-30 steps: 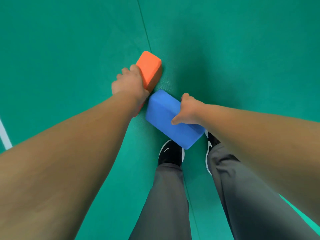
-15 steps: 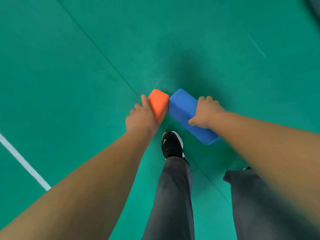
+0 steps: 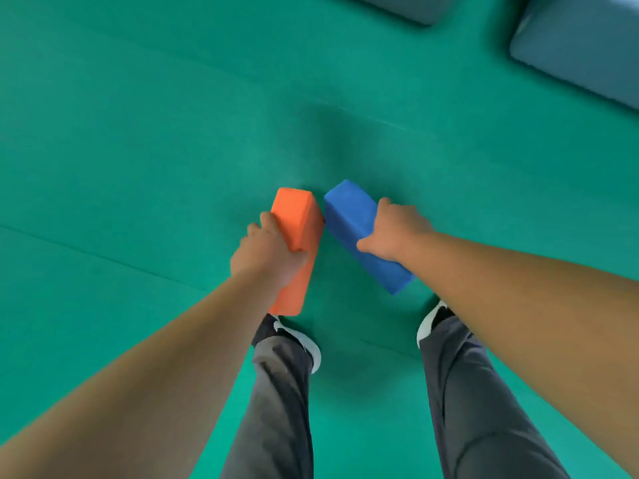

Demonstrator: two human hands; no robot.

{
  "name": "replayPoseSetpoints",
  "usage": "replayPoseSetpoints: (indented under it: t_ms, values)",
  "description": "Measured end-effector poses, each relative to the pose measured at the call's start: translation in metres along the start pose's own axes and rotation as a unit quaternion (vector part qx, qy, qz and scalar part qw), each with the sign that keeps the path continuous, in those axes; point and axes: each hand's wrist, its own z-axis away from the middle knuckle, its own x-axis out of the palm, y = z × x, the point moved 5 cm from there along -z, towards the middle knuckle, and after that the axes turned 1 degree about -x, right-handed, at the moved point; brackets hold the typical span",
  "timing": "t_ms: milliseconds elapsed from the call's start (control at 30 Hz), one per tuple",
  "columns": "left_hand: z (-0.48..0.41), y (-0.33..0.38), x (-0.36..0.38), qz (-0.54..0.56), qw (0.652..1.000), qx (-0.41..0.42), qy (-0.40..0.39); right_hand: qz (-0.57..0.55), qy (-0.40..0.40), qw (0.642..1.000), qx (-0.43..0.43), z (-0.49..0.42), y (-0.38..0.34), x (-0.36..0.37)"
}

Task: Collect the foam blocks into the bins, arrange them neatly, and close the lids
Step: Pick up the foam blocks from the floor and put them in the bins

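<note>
I carry an orange block (image 3: 298,233) clamped in my left hand (image 3: 268,252) and a blue block (image 3: 359,229) in my right hand (image 3: 396,229), long axes pointing ahead toward grey bins (image 3: 574,53), far right, nearer my right.

The left hand (image 3: 268,254) gripped an orange foam block (image 3: 297,236) around its middle, fingers wrapped over the top edge. The right hand (image 3: 394,233) clasped a blue foam block (image 3: 352,219) the same way. Both blocks were carried above the green floor (image 3: 138,133), their far ends close together and almost touching, their near ends spread apart. Below them were two legs in grey trousers (image 3: 276,409) and black shoes (image 3: 297,337) with white soles. Blurred grey-blue bins (image 3: 581,53) sat at the top right corner.
</note>
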Motion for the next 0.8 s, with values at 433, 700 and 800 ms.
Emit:
replayPoseSetpoints:
  t_ms: [433, 700, 800]
  values:
    - [0.090, 0.418, -0.015, -0.125, 0.965, 0.230, -0.018, -0.216, 0.066, 0.961, 0.162, 0.061, 0.380, -0.131]
    - [0.185, 0.618, 0.003, -0.146, 0.932, 0.331, -0.024, -0.310, 0.124, 0.908, 0.253, 0.148, 0.554, -0.184]
    - [0.195, 0.664, 0.014, -0.124, 0.931, 0.340, -0.036, -0.345, 0.152, 0.884, 0.275, 0.166, 0.597, -0.193]
